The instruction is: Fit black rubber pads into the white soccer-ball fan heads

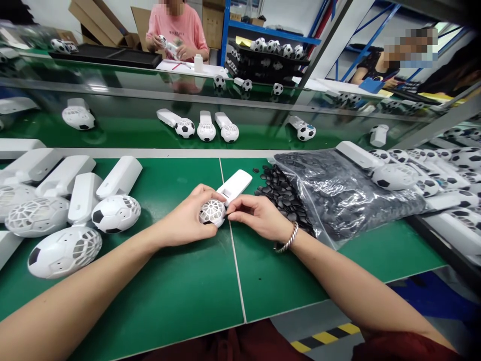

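My left hand (193, 215) is closed around the ball-shaped head of a white handheld fan (213, 212), patterned like a football with an open grille on top. The fan's white handle (237, 185) points away to the upper right. Thumb and forefinger of my right hand (259, 215) are pinched together against the right side of the ball. Whatever lies between those fingertips is hidden. Right beside this hand is a heap of small black plastic pieces (278, 193), spilling from a clear plastic bag (349, 200).
Several similar fans (116, 213) lie on the green table (180, 296) to the left. More are stacked at the right (398, 175). Beyond the table edge, spaced-out fans (206, 128) rest on a green conveyor belt (135, 125). A person in pink (178, 30) works across it.
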`<state>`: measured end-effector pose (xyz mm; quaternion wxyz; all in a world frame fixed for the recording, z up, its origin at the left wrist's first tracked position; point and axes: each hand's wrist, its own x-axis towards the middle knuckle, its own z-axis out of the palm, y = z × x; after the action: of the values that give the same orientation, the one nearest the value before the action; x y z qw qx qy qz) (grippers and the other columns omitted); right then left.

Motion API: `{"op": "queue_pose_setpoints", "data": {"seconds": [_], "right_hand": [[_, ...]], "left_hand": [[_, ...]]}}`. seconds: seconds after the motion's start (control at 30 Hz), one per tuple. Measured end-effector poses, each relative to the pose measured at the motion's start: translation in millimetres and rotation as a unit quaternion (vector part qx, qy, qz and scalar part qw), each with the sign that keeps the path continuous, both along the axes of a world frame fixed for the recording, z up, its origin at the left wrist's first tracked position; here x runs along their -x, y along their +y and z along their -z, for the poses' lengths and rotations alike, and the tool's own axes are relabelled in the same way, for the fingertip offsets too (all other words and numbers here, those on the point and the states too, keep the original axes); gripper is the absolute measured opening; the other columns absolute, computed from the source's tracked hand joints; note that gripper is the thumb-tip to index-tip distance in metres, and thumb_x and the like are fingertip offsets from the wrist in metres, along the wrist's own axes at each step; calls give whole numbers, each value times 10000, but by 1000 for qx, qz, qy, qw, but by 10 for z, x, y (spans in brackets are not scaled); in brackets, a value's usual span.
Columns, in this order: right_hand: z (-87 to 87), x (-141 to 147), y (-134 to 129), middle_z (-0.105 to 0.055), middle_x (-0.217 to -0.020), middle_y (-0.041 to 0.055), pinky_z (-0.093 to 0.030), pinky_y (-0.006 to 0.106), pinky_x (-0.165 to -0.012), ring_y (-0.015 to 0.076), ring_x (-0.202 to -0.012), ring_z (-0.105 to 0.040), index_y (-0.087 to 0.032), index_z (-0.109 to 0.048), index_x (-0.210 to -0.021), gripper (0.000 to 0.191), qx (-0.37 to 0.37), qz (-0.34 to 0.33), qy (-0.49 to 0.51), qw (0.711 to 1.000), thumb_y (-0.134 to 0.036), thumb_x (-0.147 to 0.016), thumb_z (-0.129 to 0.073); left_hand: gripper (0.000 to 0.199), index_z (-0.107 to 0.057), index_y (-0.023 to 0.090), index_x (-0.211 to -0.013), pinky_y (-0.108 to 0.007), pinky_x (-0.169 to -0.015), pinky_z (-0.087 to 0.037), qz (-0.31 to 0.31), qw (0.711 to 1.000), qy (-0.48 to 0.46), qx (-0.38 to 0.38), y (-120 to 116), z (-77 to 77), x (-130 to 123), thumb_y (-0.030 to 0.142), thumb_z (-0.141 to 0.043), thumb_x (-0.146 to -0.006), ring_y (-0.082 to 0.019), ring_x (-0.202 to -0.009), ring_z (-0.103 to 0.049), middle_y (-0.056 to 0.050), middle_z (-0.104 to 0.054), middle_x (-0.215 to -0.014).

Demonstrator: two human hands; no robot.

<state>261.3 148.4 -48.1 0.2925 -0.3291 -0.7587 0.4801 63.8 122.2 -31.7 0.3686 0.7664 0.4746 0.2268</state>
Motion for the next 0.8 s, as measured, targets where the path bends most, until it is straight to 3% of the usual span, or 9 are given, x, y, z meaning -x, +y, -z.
{"op": "queue_pose_setpoints", "data": {"seconds": [0.23,0.43,0.6,0.67,0.73,0.8], "right_hand": [[45,58,58,-638,-731,-11,-467,234,-699,104,-705,-576,-159,-626,-727,54,-7,12,15,1000,-196,-718,-664],[47,97,76,-601,-647,-19,-438,215,-582,90,-602,-535,-146,-590,-661,180,29,37,7,999,-282,-675,-707],[71,96,70,-547,-579,-37,-378,186,-501,63,-533,-471,-134,-556,-632,270,-10,57,-49,997,-352,-667,-712],[-90,55,32,-540,-577,-40,-379,181,-504,58,-537,-470,-129,-561,-644,265,-49,28,-82,995,-354,-693,-693],[-401,-17,49,-577,-635,-32,-414,188,-563,64,-596,-511,-125,-595,-713,221,-114,-22,-114,987,-335,-731,-662],[-769,-128,197,-596,-704,-30,-436,204,-641,66,-664,-533,-120,-615,-755,216,-212,15,-146,966,-329,-730,-662]], "left_hand": [[327,-535,226,-977,-359,-896,-409,-54,998,-13,-37,-26,33,-88,244,-615,-661,-192,-960,-499,-15,-441,-974],[277,-547,206,-927,-346,-805,-440,-88,992,-3,-93,-13,115,-139,199,-584,-653,-183,-869,-514,-14,-454,-899],[267,-566,189,-900,-341,-799,-444,-101,987,-4,-128,-41,167,-202,206,-579,-634,-184,-865,-516,-18,-472,-875],[241,-576,185,-869,-338,-785,-448,-96,987,-3,-131,-86,39,-212,234,-583,-632,-180,-845,-524,-12,-488,-855],[231,-580,193,-836,-338,-751,-449,-89,986,10,-137,-93,-210,-142,281,-601,-624,-174,-794,-529,8,-503,-819],[335,-580,228,-888,-373,-752,-439,-130,978,40,-155,-6,-506,47,338,-651,-580,-181,-763,-521,38,-508,-816]]}}
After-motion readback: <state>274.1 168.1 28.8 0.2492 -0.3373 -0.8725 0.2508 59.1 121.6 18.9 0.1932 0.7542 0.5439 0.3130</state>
